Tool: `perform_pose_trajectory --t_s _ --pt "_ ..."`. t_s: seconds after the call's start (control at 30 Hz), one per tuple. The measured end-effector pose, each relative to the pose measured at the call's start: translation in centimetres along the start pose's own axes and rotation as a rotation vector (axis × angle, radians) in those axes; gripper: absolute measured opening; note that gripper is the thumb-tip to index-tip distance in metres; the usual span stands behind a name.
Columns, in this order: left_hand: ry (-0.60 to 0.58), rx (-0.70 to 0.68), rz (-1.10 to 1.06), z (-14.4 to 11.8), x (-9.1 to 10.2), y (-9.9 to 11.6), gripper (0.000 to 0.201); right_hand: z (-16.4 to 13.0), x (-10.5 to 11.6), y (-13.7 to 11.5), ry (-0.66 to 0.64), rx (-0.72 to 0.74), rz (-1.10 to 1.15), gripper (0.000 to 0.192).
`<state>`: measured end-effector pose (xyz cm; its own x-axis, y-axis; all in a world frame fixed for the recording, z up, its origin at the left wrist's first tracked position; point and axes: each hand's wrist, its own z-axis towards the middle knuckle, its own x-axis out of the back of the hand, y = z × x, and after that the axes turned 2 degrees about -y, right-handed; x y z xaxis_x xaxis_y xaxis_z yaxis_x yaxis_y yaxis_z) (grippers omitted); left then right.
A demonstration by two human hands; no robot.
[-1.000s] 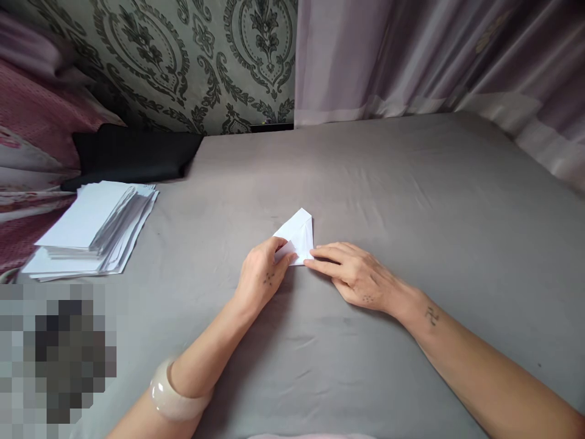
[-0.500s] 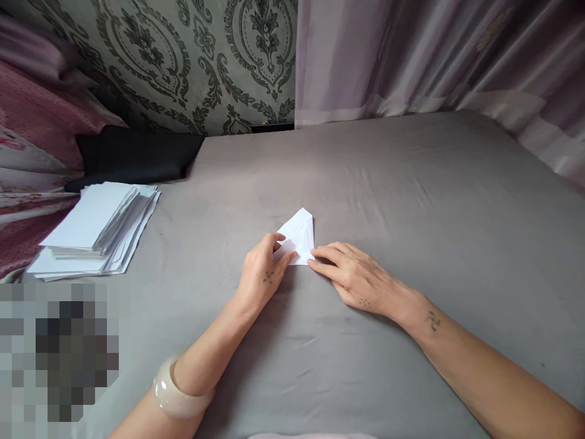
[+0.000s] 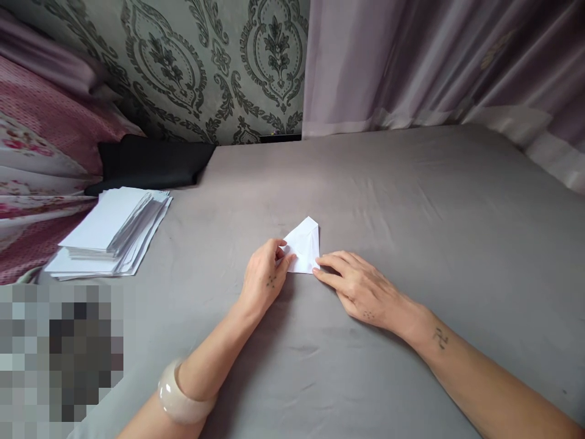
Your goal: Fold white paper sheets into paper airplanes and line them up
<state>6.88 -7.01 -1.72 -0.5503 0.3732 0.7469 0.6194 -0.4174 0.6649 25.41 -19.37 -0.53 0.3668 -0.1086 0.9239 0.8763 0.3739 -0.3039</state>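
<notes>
A small white sheet of folded paper [image 3: 304, 247] lies on the grey cloth in front of me, with a pointed top and a crease down its right part. My left hand [image 3: 265, 274] grips its left edge, thumb on top and fingers curled, so that edge is partly hidden. At the lower right corner, my right hand [image 3: 361, 283] holds the paper between thumb and forefinger; the other fingers are bent beside them. A pale bangle [image 3: 180, 396] sits on my left forearm.
A stack of white paper sheets [image 3: 109, 222] rests at the left. Behind it lies a folded black cloth [image 3: 155, 163]. Pink floral fabric [image 3: 31, 152] hangs at the far left, and a mauve curtain [image 3: 347, 67] borders the back and right. A blurred patch covers the lower left.
The view has shifted a little, so everything sits slightly lower and to the right. The small raised flap by my left thumb shows less now. Both hands stay on the paper.
</notes>
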Motion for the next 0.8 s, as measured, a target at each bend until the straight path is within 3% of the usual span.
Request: perform_pose_trajectory --t_s 0.27,0.5,0.8 --pt "0.014 -0.029 0.033 0.13 -0.01 0.17 0.018 0.28 0.04 -0.15 0.048 0.041 0.020 0.045" --pt "0.021 -0.162 0.111 0.14 -0.22 0.01 0.027 0.14 -0.22 0.08 0.006 0.071 0.001 0.047" --pt "0.004 -0.190 0.132 0.16 -0.26 -0.06 0.030 0.41 -0.49 0.19 -0.004 0.090 -0.011 0.046"
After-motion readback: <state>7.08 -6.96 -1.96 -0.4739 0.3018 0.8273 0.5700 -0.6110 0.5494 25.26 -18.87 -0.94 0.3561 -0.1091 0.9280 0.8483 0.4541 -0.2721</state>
